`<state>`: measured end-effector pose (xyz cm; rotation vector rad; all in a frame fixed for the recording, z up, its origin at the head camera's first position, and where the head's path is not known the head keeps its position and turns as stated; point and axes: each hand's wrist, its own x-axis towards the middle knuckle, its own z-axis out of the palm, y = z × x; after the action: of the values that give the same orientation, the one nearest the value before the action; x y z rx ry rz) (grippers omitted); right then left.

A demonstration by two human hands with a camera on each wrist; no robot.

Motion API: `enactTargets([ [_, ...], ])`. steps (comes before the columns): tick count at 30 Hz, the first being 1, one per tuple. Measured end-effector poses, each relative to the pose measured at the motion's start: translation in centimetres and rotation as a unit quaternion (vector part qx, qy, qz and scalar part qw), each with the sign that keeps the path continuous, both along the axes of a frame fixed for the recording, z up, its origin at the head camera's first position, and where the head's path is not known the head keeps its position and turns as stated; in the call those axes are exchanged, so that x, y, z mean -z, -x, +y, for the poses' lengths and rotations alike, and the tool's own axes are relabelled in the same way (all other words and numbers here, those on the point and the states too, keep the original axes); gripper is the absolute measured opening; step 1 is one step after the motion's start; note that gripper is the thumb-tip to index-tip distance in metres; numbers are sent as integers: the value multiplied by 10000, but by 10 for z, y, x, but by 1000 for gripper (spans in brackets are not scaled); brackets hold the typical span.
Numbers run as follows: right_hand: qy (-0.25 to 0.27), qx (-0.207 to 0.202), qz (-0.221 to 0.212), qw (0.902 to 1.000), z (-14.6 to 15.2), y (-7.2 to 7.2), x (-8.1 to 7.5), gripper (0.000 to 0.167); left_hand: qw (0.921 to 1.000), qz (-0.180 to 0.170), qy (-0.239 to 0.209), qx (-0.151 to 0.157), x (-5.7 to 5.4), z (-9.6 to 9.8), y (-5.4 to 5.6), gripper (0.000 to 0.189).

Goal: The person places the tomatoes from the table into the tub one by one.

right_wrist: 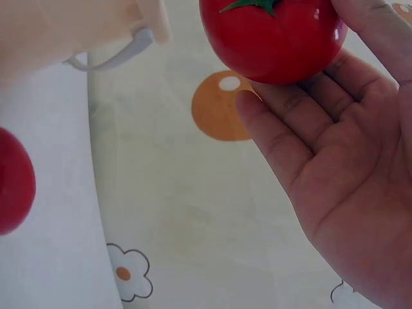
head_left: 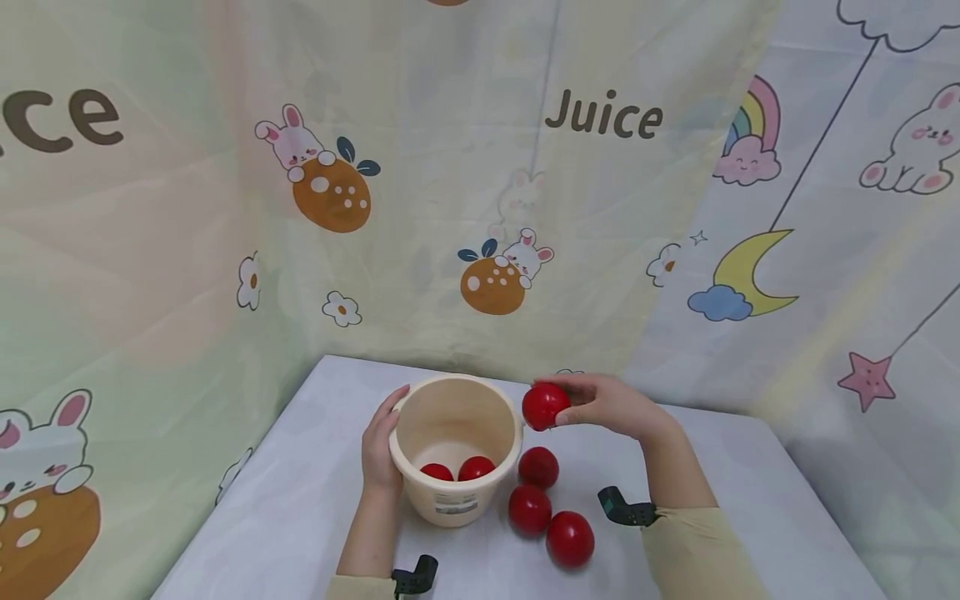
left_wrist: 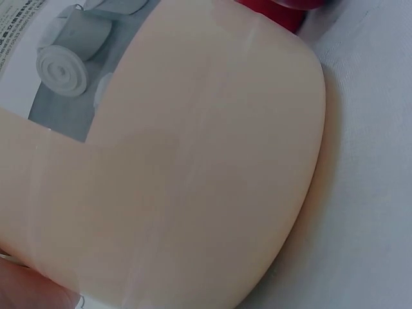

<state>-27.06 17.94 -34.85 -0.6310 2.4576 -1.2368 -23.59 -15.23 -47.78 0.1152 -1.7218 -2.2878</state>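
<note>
A cream plastic bucket (head_left: 455,505) stands upright on the table with two red tomatoes (head_left: 476,468) inside. My left hand (head_left: 381,446) grips its left side, with fingertips at the rim. In the left wrist view the bucket wall (left_wrist: 212,161) with its printed label fills most of the frame. My right hand (head_left: 611,403) holds another red tomato (head_left: 545,406) between thumb and fingers, just beyond the bucket's right rim. The right wrist view shows that tomato (right_wrist: 273,38) with its green calyx, held by the fingertips of the right hand (right_wrist: 360,174).
Three more tomatoes (head_left: 570,540) lie on the white table (head_left: 292,517), close to the bucket's right side. Behind the table hangs a printed curtain (head_left: 420,275). A pale bucket handle (right_wrist: 122,55) shows in the right wrist view.
</note>
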Motion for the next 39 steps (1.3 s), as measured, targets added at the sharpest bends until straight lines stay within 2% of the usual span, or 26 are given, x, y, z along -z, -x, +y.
enactTargets([
  [8,-358,-346,31,9988,-28,9,-11,60,10000,38,48,-43,1,0,1,43],
  [18,-582,-1134,13,9918,-62,23,-18,55,10000,29,93,-17,-1,-2,1,42],
  [22,-904,-1236,116,9881,-79,26,-18,54,10000,-32,68,-28,-1,-4,1,42],
  [31,-1309,-1421,-47,9811,-116,31,-14,47,9997,-145,193,-10,-1,-6,-2,40],
  [39,-1717,-1643,-62,9713,-135,37,-10,46,9997,-197,160,65,0,-3,-1,38],
])
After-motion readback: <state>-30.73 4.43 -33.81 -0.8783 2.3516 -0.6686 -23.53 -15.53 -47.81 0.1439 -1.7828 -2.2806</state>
